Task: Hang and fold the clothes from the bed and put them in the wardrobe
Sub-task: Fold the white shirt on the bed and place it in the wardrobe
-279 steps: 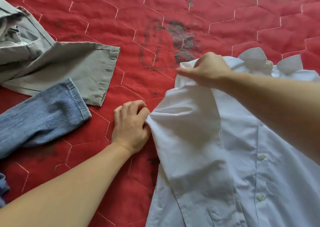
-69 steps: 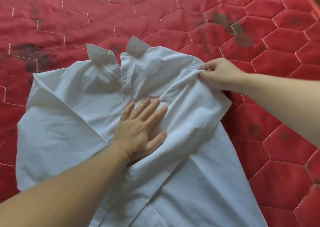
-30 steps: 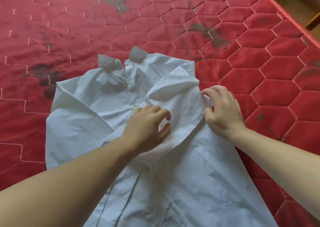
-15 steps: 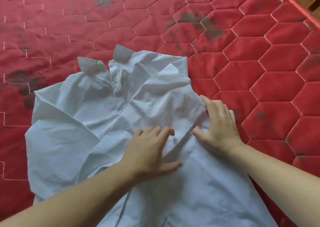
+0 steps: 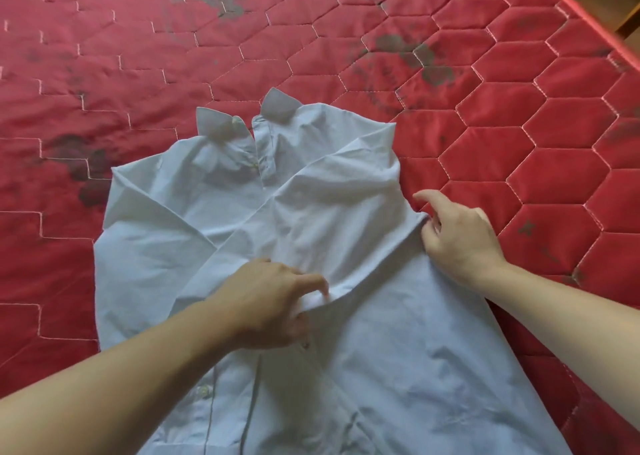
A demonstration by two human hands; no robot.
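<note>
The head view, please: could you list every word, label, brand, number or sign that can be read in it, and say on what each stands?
None: no readable text shows.
White shirt: no tag, label or print in view.
Red quilted mattress: only hexagon stitching and dark stains, no lettering.
Left hand and right hand: nothing written on them.

The shirt (image 5: pixel 363 350) is thin white cloth, matt and full of soft wrinkles, with small shiny plastic buttons (image 5: pixel 202 390) at the lower left. The bed cover (image 5: pixel 519 135) is red quilted cloth, a bit shiny, with stitched six-sided puffs and dull grey worn patches near the top of the frame.
</note>
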